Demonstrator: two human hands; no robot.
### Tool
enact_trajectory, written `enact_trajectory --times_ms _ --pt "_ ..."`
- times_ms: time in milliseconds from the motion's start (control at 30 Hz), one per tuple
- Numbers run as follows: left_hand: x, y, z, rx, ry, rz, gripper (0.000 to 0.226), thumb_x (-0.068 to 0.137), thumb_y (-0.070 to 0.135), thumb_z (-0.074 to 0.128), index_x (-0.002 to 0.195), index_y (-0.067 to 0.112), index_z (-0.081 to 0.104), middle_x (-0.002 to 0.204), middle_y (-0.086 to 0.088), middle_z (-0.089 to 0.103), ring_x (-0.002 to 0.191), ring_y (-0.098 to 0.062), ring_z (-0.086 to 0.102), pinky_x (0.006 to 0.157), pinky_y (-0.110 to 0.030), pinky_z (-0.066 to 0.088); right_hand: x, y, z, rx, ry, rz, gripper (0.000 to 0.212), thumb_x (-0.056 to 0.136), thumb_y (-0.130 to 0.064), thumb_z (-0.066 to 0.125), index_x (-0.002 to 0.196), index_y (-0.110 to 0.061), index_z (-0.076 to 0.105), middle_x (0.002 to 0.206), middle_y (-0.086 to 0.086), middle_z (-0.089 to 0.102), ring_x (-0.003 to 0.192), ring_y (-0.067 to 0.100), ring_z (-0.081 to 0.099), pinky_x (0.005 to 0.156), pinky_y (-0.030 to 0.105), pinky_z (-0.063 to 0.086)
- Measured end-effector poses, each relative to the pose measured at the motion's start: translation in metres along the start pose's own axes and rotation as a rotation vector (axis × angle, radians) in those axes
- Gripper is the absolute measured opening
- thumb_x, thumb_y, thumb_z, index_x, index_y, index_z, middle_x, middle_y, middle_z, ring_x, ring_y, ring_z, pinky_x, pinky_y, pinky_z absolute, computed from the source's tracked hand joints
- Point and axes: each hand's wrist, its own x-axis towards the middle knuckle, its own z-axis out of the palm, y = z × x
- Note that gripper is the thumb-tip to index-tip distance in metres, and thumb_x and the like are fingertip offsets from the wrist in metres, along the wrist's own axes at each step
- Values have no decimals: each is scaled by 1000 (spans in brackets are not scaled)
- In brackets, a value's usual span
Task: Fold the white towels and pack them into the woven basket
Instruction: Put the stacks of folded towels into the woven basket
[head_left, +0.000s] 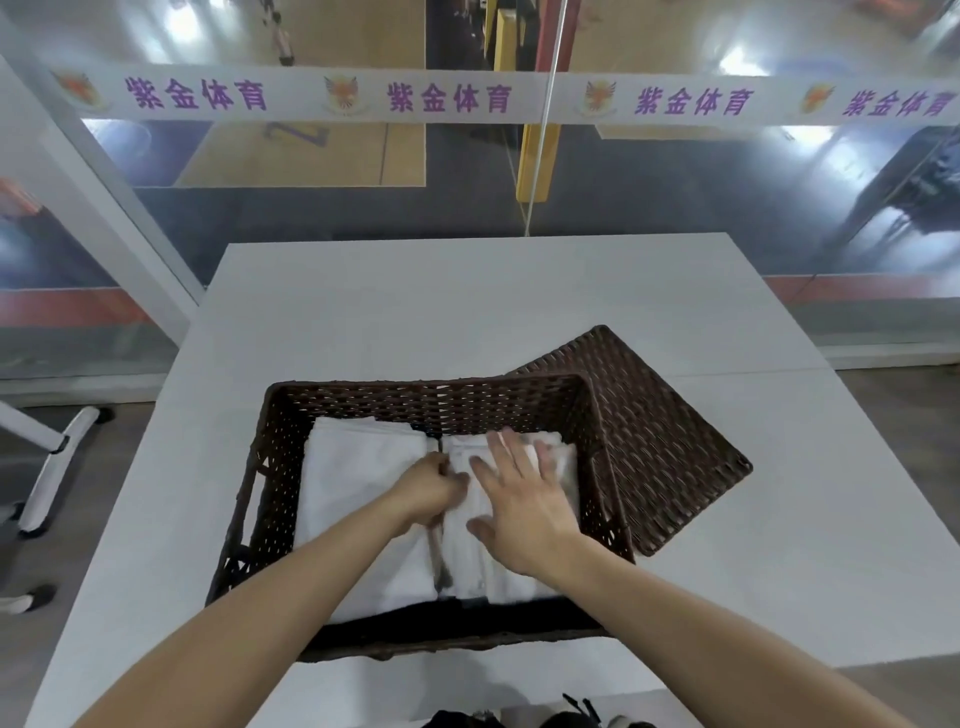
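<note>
A: Towels (358, 483) where?
B: Lying in the basket (431, 387), centre frame. Right hand (519, 499) is pressing the right towel (566, 467), fingers spread flat. Left hand (426, 488) fingers are curling round its edge.
A: Tip?
B: Pressing firmly while tucking, so the folds aren't slipping.

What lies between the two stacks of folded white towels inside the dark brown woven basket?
In the head view, a narrow dark gap, with the left hand curled over it; the right hand presses flat on the right stack.

Left hand (427, 491) with curled fingers, right hand (524, 501) flat, fingers spread.
</note>
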Motion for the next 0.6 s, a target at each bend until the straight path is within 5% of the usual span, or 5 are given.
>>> enact_trajectory --times_ms 67,167,300,433,600 --pt "-9 4 -6 31 5 48 22 100 13 56 119 12 67 106 -11 72 90 -31 71 82 -51 62 13 16 16 31 -273 64 89 105 -64 39 166 -35 -19 170 -1 -36 161 24 -26 132 55 2" --pt "-33 2 -21 191 129 269 23 103 16 56 119 18 72 117 -2 74 109 -23 71 99 -45 60 26 28 35 -43 -319 39 89 106 -68 29 158 -37 -36 161 -3 -49 158 24 -30 132 55 5" --pt "-43 -47 -41 797 721 504 54 105 52 46 146 19 59 148 -8 57 139 -33 52 119 -54 40 32 18 45 -96 -220 57 96 102 -73 23 156 -25 -41 162 5 -48 153 28 -41 126 64 -14" --pt "-15 -88 -61 1053 501 309 87 102 82 13 174 33 5 181 -10 5 167 -34 -7 130 -67 -4 43 13 61 -45 -204 82 113 91 -88 17 156 -15 -40 159 9 -52 148 27 -49 124 63 -19" --pt "3 -102 -85 1026 511 415 82 104 78 22 173 35 14 178 -8 22 167 -30 7 132 -63 7 69 16 77 -21 -190 103 104 94 -81 18 158 -19 -36 163 10 -47 149 28 -47 121 63 -24"
